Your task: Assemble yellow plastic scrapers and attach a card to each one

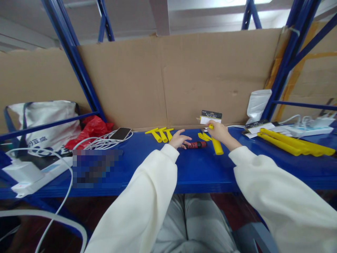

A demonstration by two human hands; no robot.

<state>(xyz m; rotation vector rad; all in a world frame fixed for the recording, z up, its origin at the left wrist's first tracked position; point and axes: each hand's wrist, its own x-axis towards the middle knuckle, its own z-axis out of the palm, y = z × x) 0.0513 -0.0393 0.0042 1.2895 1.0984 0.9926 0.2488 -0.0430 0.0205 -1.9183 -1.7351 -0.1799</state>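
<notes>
My left hand (179, 139) is spread over the blue table, its fingers at the left end of a red and black cylinder (196, 144) that lies flat. With closed fingers my right hand (217, 130) holds a yellow tube (217, 147), its wide end pointing toward me. A black and white header card (211, 117) shows just above that hand. Small yellow pieces (204, 136) lie between my hands. To the left of my left hand, several yellow T-shaped pieces (161, 134) rest near the cardboard.
Yellow tubes (295, 142) and cards (256, 127) lie at the right, beside a power strip (309, 130). At the left are a phone (120, 134), white cables (96, 141), a red bag (92, 130) and a cloth bag (50, 123). Cardboard (181, 80) stands behind.
</notes>
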